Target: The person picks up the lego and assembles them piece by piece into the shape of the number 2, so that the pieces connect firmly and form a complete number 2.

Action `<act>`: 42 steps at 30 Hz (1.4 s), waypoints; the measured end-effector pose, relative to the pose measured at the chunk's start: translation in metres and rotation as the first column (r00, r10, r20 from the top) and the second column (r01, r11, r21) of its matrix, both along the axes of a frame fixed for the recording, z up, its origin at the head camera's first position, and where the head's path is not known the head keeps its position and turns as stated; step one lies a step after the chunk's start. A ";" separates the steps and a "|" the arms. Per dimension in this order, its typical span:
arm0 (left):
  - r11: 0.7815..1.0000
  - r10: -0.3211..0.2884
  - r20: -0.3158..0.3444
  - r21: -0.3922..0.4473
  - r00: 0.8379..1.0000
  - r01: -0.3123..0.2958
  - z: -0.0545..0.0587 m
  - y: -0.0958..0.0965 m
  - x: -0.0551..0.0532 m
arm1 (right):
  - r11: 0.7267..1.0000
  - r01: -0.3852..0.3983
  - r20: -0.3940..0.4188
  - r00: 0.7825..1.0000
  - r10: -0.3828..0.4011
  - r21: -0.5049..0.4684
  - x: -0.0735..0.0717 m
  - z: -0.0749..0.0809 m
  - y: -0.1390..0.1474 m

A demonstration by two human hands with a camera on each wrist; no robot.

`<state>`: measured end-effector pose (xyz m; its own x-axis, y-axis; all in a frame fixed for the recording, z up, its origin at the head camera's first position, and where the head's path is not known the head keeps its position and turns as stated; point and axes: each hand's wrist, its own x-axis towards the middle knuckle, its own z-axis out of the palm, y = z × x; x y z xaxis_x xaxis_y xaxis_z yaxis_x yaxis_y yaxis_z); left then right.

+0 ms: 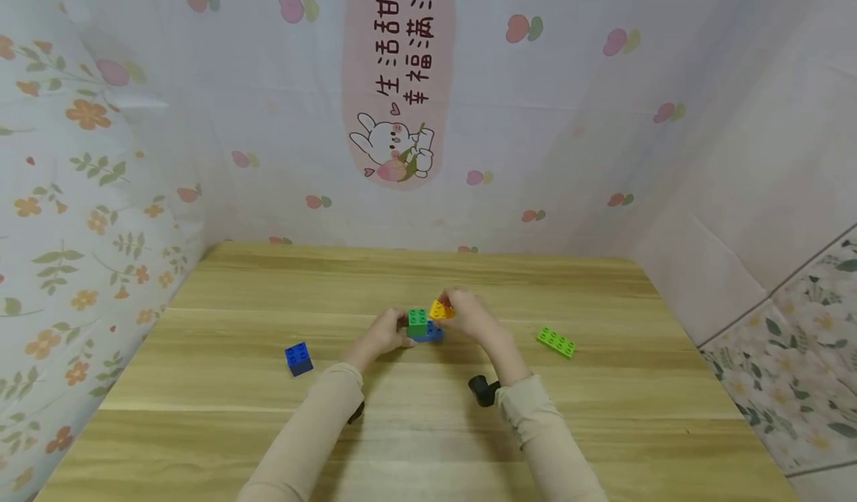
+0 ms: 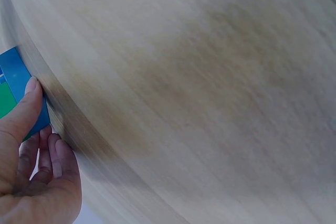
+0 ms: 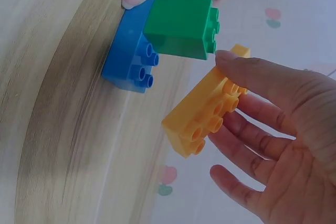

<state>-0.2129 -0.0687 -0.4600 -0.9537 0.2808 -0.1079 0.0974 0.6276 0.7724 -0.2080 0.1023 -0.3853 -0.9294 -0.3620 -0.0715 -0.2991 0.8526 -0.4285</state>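
A blue toy brick [image 3: 126,51] lies on the wooden table, with a taller green brick [image 3: 178,24] stacked on one end; several blue studs show at the other end. My left hand [image 1: 387,331] grips the blue brick from the left, its thumb [image 2: 30,98] along the long side. My right hand [image 1: 469,312] pinches a yellow brick [image 3: 207,103] between thumb and fingers. In the right wrist view the yellow brick is tilted, studs facing the palm, apart from the blue brick and close beside the green one.
A dark blue brick [image 1: 298,358] sits on the table [image 1: 234,428] to the left. At the right lies a flat lime-green brick [image 1: 556,343]. Black wrist-worn gear [image 1: 482,390] shows by the right forearm. Patterned cloth [image 1: 502,115] hangs behind the table.
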 end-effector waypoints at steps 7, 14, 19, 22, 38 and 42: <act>1.000 0.003 0.024 -0.002 1.000 -0.003 0.001 0.000 0.001 | 1.000 -0.031 -0.001 1.000 0.031 -0.006 -0.003 -0.002 -0.006; 1.000 -0.004 0.027 0.003 1.000 0.004 0.002 -0.001 0.000 | 0.997 -0.077 -0.004 0.997 0.077 0.007 -0.004 0.001 -0.013; 1.000 -0.004 0.021 0.004 1.000 0.004 0.001 -0.001 -0.002 | 0.993 -0.113 0.003 0.994 0.113 0.020 -0.007 0.002 -0.018; 1.000 0.001 0.028 0.015 1.000 -0.001 0.001 -0.001 -0.001 | 0.991 -0.132 0.016 0.991 0.131 0.027 -0.009 0.001 -0.020; 1.000 -0.005 0.044 0.027 0.999 0.004 -0.002 0.000 0.002 | 0.975 -0.220 0.047 0.975 0.218 0.040 -0.012 0.002 -0.026; 0.999 -0.018 0.038 0.044 0.999 0.016 -0.002 -0.002 0.000 | 0.975 -0.220 0.060 0.974 0.219 0.008 -0.017 -0.001 -0.028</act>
<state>-0.2129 -0.0711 -0.4620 -0.9441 0.3020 -0.1320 0.0771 0.5917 0.8025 -0.2250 0.0744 -0.3862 -0.8213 -0.5555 -0.1299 -0.4547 0.7749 -0.4391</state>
